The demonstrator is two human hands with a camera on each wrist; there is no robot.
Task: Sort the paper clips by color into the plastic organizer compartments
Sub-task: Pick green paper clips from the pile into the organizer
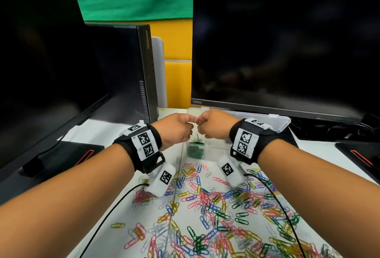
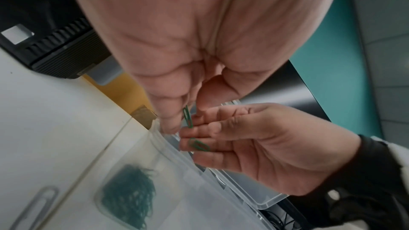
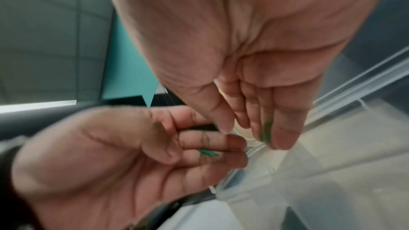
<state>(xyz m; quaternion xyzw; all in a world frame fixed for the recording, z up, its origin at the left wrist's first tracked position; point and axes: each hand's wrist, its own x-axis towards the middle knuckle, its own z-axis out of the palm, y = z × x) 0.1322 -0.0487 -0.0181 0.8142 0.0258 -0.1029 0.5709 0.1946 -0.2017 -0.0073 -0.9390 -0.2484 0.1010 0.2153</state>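
Note:
Both hands meet above the clear plastic organizer [image 1: 283,123], fingertips almost touching. My left hand [image 1: 188,123] pinches a green paper clip [image 2: 187,116] at its fingertips. My right hand [image 1: 201,123] has curled fingers, and a second green paper clip [image 2: 199,145] is held between them; the right wrist view shows this clip [image 3: 265,130] blurred. Below the hands, one compartment holds a heap of green clips [image 1: 195,149], also in the left wrist view [image 2: 128,197]. A mixed pile of coloured paper clips [image 1: 216,206] covers the white table in front of the organizer.
Two dark monitors [image 1: 283,52] and a black mini PC [image 1: 147,72] stand close behind the organizer. Black cables [image 1: 283,206] run over the clip pile. A silver clip [image 2: 33,204] lies on the table left of the organizer.

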